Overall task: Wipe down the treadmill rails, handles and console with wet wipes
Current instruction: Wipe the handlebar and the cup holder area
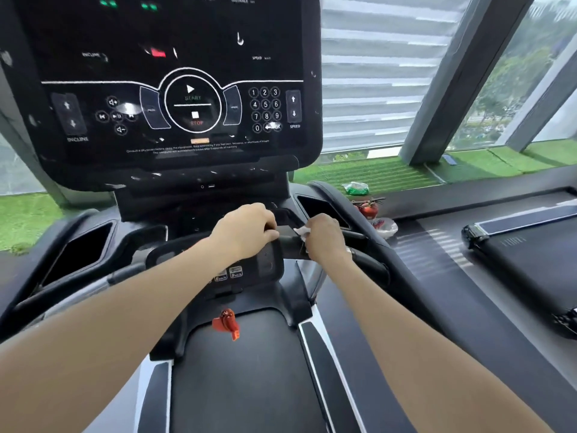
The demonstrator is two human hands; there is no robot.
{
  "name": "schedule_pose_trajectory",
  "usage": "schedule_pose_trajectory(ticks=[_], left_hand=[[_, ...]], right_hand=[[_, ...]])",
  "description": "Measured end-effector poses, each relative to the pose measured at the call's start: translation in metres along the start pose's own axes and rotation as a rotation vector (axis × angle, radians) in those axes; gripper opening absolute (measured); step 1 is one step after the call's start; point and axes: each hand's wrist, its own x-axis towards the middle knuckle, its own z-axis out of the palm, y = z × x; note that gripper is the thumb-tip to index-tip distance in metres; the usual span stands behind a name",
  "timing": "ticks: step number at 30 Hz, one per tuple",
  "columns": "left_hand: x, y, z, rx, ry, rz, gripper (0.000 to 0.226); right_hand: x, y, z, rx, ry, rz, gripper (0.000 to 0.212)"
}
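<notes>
Head view. The handle step is in hand: the right hand [323, 235] is pinching a white wet wipe [302, 231], fingers curled, and pressing it onto the black front handlebar [288, 242] of the treadmill. The left hand [246, 231] is gripping the small centre panel [265, 257], fingers folded over its top edge, just left of the wipe and nearly touching the right hand.

Judgement: the console [175, 89] above the grip is showing smears and specks, so it probably is waiting for its turn; the side rails are also looking undone, though that cannot be told for sure.

Next move, as I read it: sliding the wipe outward, rightward from the grip, along the bar toward the right side handle [371, 264], turning the wipe round the bar's underside.

Edges and room: the centre panel is blocking travel to the left. Open bar is lying to the right of the grip. Just beyond it a recessed tray [315, 209] is opening. Below the grip a red safety clip [226, 323] is hanging, well apart. The belt [243, 385] beneath is giving free elbow room.
</notes>
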Motion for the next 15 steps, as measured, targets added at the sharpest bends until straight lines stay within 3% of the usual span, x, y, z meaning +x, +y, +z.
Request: schedule_pose_trajectory(ticks=[5, 11, 15], left_hand=[[0.000, 0.000, -0.002, 0.003, 0.017, 0.013, 0.023], [-0.001, 0.000, 0.000, 0.003, 0.031, 0.001, 0.025], [-0.001, 0.001, 0.001, 0.009, 0.043, 0.002, 0.025]], right_hand=[[-0.027, -0.019, 0.014, 0.079, 0.018, -0.192, 0.017], [-0.010, 0.003, 0.002, 0.079, 0.029, -0.006, 0.017], [-0.021, -0.021, 0.010, 0.099, 0.051, -0.058, 0.019]])
